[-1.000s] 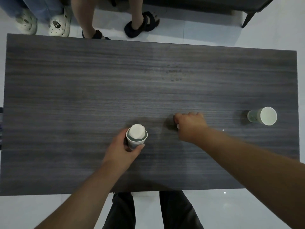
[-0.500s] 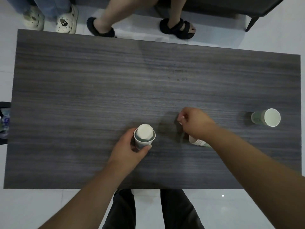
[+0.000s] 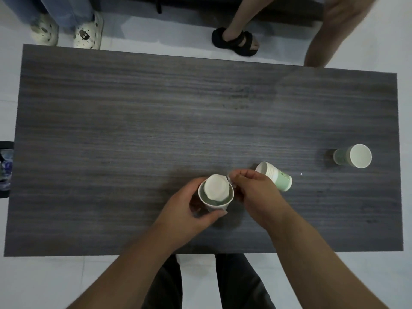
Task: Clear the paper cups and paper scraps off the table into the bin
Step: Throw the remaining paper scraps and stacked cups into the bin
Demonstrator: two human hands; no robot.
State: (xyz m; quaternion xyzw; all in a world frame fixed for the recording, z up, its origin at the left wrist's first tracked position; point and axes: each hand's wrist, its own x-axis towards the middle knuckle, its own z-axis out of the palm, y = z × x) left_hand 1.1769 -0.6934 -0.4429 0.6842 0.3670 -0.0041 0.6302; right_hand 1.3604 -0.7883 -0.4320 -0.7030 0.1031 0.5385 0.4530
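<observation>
Held cup (image 3: 215,197): upright, near the front edge of the surface (image 3: 133,112), just left of centre. It carries a white wad or inverted cup (image 3: 216,186) that sticks up past the rim; can't tell which. Left hand (image 3: 191,210) is wrapped round the cup wall, thumb on the near side, fingers behind.

Right hand (image 3: 252,192) sits just beside the cup's right rim, fingers curled in a pinch. A thin sliver of white scrap (image 3: 229,176) shows at the fingertips, so I read it as gripping a paper scrap. The piece is too small to be sure.

Step in hand, my read: drop the scrap into the held cup so everything goes to the bin in one carry.

How to do it well:
- Bring the pinch over the gap between the white insert and the rim, not over the insert top, or the scrap will slide off.
- Keep the left grip light. A paper wall collapses if squeezed.
- Let go low, inside the rim.

Remaining: a green cup (image 3: 275,176) lying on its side just right of the right hand, mouth facing away; another tipped cup (image 3: 353,156) well apart near the right edge; a tiny white fleck (image 3: 301,174) between them. Nest those next.

Bin (image 3: 5,166): probably the dark object at the surface's left end, barely in view.
</observation>
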